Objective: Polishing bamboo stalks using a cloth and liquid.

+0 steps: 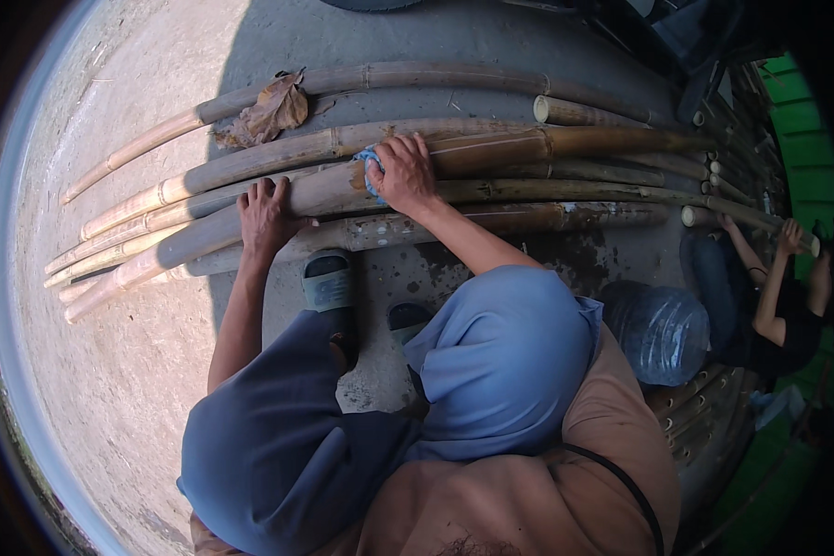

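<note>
Several bamboo poles lie side by side across the ground in front of me. My right hand (403, 171) presses a crumpled blue cloth (373, 170) onto a thick bamboo pole (491, 154). To the right of the cloth this pole looks darker brown and shiny; to the left it is greyish and dull. Farther left, my left hand (267, 218) grips the same pole, fingers over its top and thumb stretched along the near side. Just nearer lies another pole (510, 220) with pale specks. My knees and sandals are below the hands.
A dry brown leaf (276, 109) rests by the farthest pole (435, 74). At my right stands a clear blue water jug (663, 334). Beyond it, another person (778, 315) holds a thin pole's end (811, 244). More cut bamboo (690, 412) lies behind the jug; wet spots mark the ground.
</note>
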Tool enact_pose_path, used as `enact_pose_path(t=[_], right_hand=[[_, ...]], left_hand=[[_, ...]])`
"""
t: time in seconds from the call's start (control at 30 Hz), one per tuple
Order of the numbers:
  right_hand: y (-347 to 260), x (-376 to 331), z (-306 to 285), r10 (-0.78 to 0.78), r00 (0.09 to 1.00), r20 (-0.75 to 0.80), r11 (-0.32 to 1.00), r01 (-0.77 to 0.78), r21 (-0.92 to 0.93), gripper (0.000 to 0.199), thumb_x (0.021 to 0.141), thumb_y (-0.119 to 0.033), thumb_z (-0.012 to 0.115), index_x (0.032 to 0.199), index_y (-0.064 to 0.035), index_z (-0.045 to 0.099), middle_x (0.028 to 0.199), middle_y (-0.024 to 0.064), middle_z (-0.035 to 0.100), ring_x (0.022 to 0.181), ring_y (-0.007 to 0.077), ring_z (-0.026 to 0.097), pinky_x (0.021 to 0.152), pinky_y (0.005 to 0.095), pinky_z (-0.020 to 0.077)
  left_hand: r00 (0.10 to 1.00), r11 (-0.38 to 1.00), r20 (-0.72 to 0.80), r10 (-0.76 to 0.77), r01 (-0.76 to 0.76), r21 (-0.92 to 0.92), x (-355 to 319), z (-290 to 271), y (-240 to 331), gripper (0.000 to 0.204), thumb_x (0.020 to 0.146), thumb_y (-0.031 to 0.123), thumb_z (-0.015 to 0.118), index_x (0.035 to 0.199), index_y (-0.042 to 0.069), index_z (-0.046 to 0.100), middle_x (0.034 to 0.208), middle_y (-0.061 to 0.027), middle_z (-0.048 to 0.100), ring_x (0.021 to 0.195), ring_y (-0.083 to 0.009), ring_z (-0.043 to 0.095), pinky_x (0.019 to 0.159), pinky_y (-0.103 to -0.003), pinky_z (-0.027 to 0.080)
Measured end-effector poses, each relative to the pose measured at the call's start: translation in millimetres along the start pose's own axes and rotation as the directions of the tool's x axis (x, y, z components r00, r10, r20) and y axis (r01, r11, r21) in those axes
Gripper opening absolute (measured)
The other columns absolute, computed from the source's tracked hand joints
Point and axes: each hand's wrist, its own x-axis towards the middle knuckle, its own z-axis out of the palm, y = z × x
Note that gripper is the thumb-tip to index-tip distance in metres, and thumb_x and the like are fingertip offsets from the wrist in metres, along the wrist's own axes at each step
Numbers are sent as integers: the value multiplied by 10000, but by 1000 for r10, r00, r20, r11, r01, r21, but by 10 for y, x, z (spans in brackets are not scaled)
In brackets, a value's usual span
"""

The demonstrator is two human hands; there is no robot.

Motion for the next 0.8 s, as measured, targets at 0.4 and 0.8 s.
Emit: enact_pose_path(t=[0.4,0.8], right_hand=[[1152,-26,-550,290,957,-30,931,-289,-224,248,946,-206,619,1101,-35,710,1114,175,694,1138,382,614,1111,536,418],[1484,-197,-768,318,931,-182,906,-354,-232,240,952,-241,601,1045,-75,747,1113,126,753,1187,341,642,1234,669,282]], left_hand=[[993,998,117,33,-39,47,-20,-29,-118,1006,695,664,897,1471,121,558,1268,-168,641,1250,-351,607,1077,-556,388],[996,993,18,89,-90,72,-133,41,-101,961,693,616,907,1440,118,566,1265,-160,647,1249,-343,597,1080,-549,396]])
